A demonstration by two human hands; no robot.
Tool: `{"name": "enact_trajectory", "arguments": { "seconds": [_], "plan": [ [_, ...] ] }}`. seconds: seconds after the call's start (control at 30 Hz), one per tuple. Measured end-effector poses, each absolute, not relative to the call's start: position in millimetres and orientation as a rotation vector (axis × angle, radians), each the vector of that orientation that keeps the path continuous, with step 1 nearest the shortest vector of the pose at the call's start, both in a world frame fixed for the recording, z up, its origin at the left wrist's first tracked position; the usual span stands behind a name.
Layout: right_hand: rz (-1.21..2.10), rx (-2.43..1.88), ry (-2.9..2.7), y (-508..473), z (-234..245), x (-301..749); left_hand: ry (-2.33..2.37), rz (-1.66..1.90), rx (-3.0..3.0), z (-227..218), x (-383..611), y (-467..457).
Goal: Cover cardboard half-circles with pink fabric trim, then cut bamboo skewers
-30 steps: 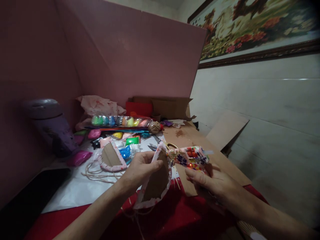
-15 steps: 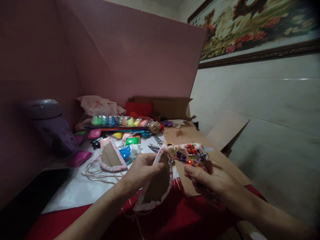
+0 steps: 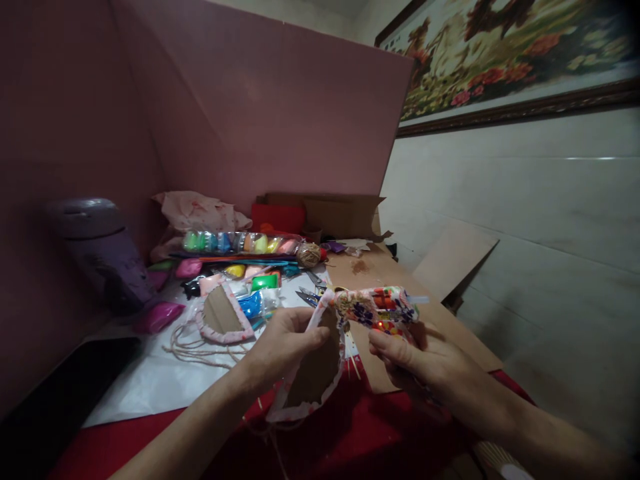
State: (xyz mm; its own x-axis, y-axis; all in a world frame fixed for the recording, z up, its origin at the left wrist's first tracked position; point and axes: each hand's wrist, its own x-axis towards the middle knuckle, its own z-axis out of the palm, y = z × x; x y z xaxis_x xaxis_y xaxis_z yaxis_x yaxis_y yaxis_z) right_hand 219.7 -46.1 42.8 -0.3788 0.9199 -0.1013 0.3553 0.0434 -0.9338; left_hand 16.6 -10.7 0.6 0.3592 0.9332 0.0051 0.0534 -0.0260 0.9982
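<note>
My left hand (image 3: 295, 337) pinches the straight edge of a half-round cardboard piece (image 3: 315, 367) whose rim is wrapped in pink-and-white fabric. Twine hangs from its lower end. In my right hand (image 3: 417, 357) is a hot glue gun (image 3: 380, 310) with a flower-patterned body, a lit red light and a clear glue stick poking out at the back. The gun's nozzle end is at the upper tip of the cardboard piece; whether it touches cannot be made out. A second fabric-edged cardboard half-round (image 3: 223, 310) lies on white paper to the left, beside loose twine (image 3: 200, 350).
Scissors (image 3: 310, 293) lie behind my left hand. Several coloured clay packets (image 3: 263, 283), a clay tray (image 3: 240, 243) and a twine ball (image 3: 309, 254) stand further back. A purple bottle (image 3: 100, 253) and a dark flat object (image 3: 75, 380) are left; a cardboard sheet (image 3: 450, 340) is right.
Hardly anything differs. Both hands keep the cardboard piece and the glue gun in nearly the same place.
</note>
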Motion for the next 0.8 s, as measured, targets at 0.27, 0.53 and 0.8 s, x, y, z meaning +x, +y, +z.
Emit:
{"name": "enact_trajectory", "arguments": {
  "seconds": [0.27,0.53,0.8],
  "plan": [
    [1.367,-1.268,-1.740,-45.7,41.8,219.1,0.988,0.889,1.514,0.0,17.5,-11.2],
    [1.307,-1.227,-1.782,-45.7,45.4,215.7,0.995,0.878,1.550,0.6,18.1,-10.9],
    [1.290,-1.199,-1.808,-45.5,44.0,217.6,0.973,0.872,1.513,-5.6,16.2,-8.9]
  ]
}}
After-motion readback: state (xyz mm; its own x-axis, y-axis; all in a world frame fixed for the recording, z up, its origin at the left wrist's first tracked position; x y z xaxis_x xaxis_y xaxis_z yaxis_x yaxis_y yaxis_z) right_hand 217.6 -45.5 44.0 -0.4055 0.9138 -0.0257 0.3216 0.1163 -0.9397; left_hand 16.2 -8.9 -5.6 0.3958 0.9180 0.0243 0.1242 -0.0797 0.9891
